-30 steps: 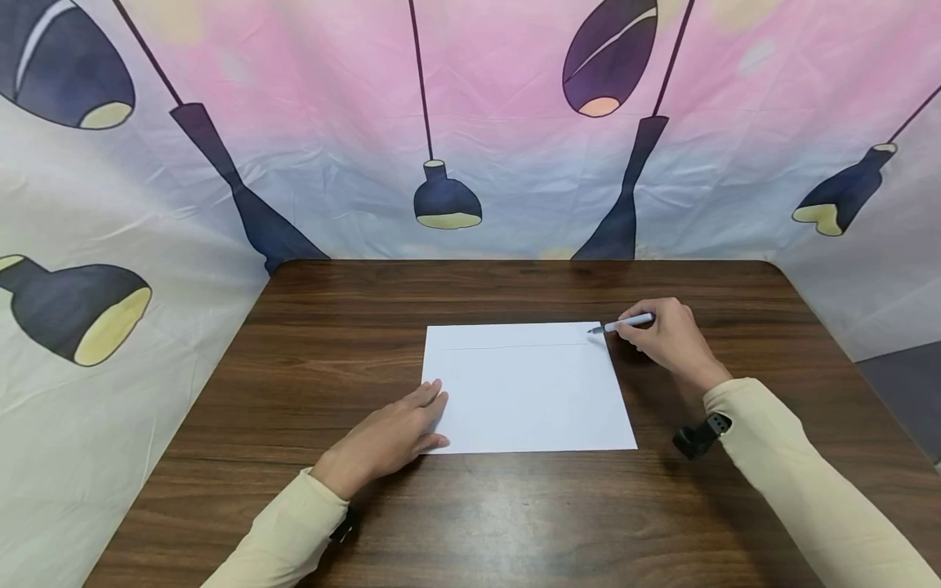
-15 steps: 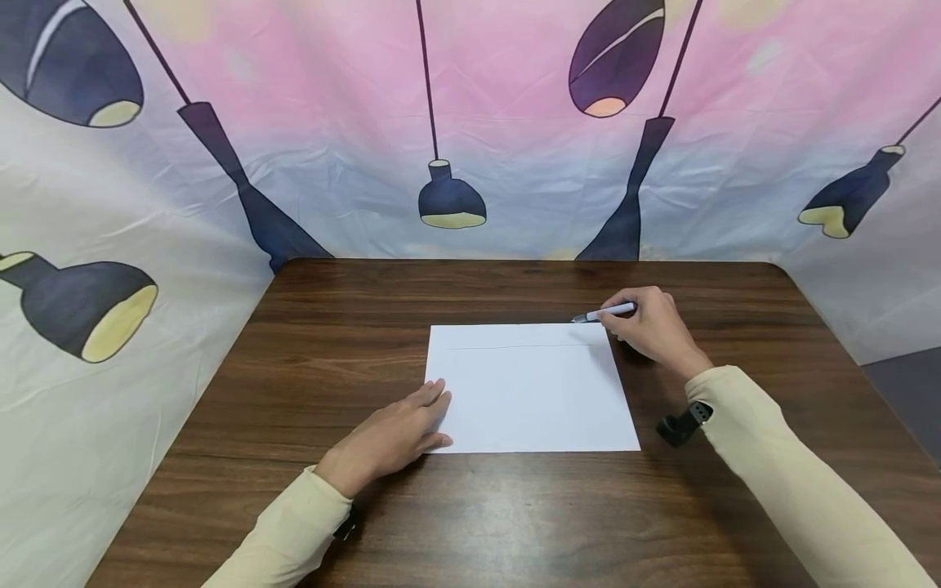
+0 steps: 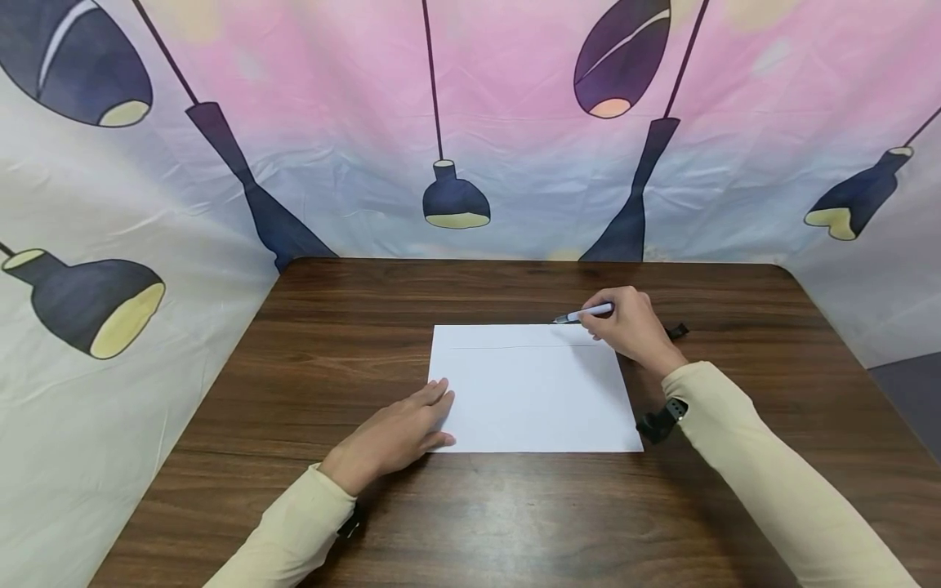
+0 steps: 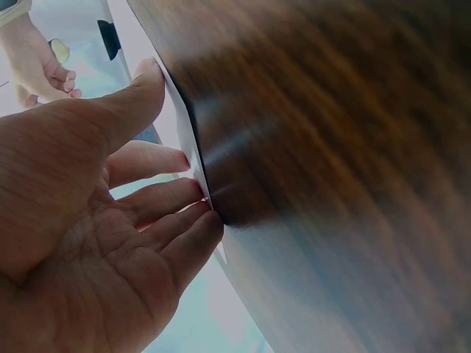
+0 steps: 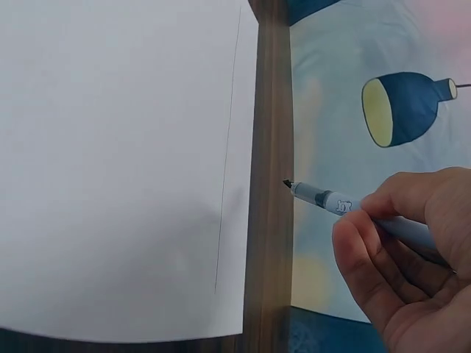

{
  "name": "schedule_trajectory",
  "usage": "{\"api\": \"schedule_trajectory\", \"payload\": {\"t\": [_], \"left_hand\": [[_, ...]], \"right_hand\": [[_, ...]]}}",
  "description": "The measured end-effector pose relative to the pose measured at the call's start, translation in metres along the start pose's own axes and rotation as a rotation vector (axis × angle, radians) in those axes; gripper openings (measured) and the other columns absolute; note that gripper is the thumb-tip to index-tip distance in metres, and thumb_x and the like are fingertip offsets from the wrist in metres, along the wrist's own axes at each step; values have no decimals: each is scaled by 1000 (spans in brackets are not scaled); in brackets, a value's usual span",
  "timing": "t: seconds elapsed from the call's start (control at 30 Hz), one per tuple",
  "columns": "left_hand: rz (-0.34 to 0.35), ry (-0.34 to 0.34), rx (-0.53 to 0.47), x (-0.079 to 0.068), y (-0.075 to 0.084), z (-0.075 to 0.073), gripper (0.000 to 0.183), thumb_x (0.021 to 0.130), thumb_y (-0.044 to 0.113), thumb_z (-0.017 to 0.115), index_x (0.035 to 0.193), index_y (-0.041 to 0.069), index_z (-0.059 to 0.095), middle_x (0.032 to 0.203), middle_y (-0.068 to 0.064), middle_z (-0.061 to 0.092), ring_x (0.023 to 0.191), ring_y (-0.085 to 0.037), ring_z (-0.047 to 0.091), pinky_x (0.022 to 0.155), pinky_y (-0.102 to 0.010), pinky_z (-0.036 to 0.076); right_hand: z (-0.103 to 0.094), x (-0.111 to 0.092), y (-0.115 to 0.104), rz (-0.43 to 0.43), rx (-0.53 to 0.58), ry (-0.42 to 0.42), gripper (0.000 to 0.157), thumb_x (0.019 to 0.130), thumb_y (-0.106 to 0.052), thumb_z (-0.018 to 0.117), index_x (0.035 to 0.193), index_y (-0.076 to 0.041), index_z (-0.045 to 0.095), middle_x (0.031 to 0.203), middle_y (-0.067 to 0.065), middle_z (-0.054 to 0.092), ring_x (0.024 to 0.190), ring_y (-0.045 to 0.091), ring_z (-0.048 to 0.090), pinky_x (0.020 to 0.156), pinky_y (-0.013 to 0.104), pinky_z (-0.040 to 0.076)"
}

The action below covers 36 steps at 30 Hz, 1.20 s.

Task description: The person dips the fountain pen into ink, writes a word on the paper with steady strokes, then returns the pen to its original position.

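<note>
A white sheet of paper [image 3: 529, 400] lies on the wooden table, with one thin straight line [image 3: 515, 347] drawn near its far edge. My left hand [image 3: 397, 429] rests on the sheet's left edge, fingers extended and thumb apart. With my right hand [image 3: 632, 327] I pinch a pale pen [image 3: 591, 312] between thumb and fingers. Its dark tip points left, near the paper's far edge in the head view. In the right wrist view the pen [image 5: 324, 198] shows a clear front section and a small printed figure; its tip appears beyond the paper's edge.
The brown table [image 3: 515, 523] extends around the sheet. A cloth backdrop [image 3: 353, 163] with printed lamps hangs behind the table and at its sides. A small dark object [image 3: 677, 331] shows just behind my right wrist.
My right hand has moved left with the pen, from the sheet's top right corner along its far edge. The left hand stays in place on the paper. The head view has shifted slightly.
</note>
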<state>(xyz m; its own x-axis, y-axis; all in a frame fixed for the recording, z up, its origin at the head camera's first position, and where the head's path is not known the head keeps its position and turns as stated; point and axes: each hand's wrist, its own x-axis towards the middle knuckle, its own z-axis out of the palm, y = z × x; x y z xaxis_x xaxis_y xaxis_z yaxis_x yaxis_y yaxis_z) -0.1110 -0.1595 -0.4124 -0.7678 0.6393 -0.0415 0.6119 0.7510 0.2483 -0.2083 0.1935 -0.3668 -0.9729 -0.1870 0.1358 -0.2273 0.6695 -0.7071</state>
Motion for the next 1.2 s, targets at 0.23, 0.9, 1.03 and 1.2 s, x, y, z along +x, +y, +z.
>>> {"api": "schedule_trajectory", "payload": {"t": [0.23,0.9,1.03,1.2], "left_hand": [[-15,-10,-10,0,1,-1,60,99,30,66,142,-10,51,152,-30,41,140,-39,44,110,-49,43],[-37,-24,-27,-1,2,-2,61,100,31,65,143,-10,50,153,-29,40,141,-38,43,110,-50,42],[-35,-24,-27,0,2,-2,61,100,31,65,143,-9,50,153,-29,40,141,-39,43,111,-50,42],[-35,-27,-22,0,1,-2,61,100,32,65,143,-9,50,153,-29,41,142,-38,42,111,-49,41]], "right_hand": [[10,4,-6,-19,5,-6,14,95,-10,69,102,0,75,79,13,73,71,30,71,55,32,51],[43,13,-21,-47,-4,-33,13,94,-9,69,102,0,75,89,14,73,67,17,69,59,33,55],[48,13,-23,-54,11,-41,13,94,-8,69,102,0,75,90,15,74,68,18,71,58,31,55],[51,13,-25,-55,1,-37,13,93,-8,69,101,0,75,86,13,74,67,17,71,56,31,53]]}}
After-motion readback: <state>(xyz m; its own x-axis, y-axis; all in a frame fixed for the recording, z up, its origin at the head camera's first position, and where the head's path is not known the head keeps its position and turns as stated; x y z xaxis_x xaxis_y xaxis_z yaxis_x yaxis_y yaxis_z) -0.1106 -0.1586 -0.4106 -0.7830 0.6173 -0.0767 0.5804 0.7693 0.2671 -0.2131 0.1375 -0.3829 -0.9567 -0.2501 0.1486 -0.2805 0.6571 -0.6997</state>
